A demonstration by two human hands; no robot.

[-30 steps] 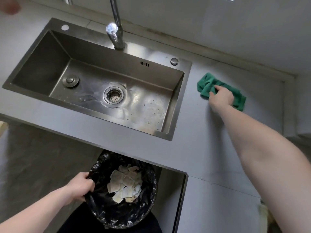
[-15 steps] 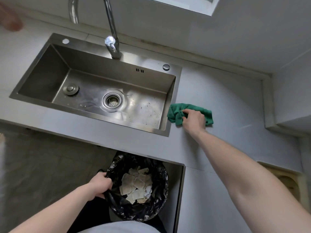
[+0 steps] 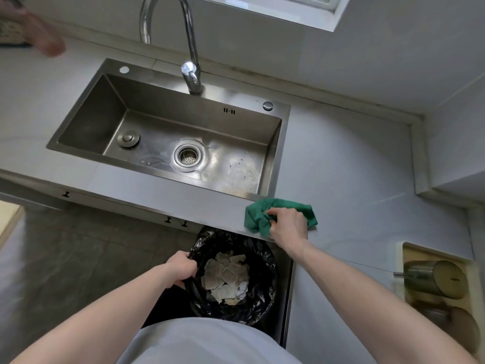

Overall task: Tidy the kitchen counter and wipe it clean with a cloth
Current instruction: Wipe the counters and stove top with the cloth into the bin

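A crumpled green cloth [image 3: 258, 215] lies on the grey counter [image 3: 341, 179] at its front edge, just past the sink's near right corner. My right hand [image 3: 287, 225] presses on the cloth and grips it. Below the counter edge stands a bin lined with a black bag [image 3: 258, 306], holding several crumpled pale papers [image 3: 225, 279]. My left hand [image 3: 181, 269] clutches the bag's left rim.
A steel sink [image 3: 86, 122] with a drain strainer [image 3: 187, 155] and a tall tap [image 3: 193, 74] fills the counter's left. A tray [image 3: 409, 252] with a dark lidded cup [image 3: 435, 279] sits at the right. Another person's blurred hand [image 3: 44, 38] shows at top left.
My right hand has dragged the green cloth from the back of the counter toward me, along the sink's right side to the front edge. My left hand keeps its hold on the bag rim.
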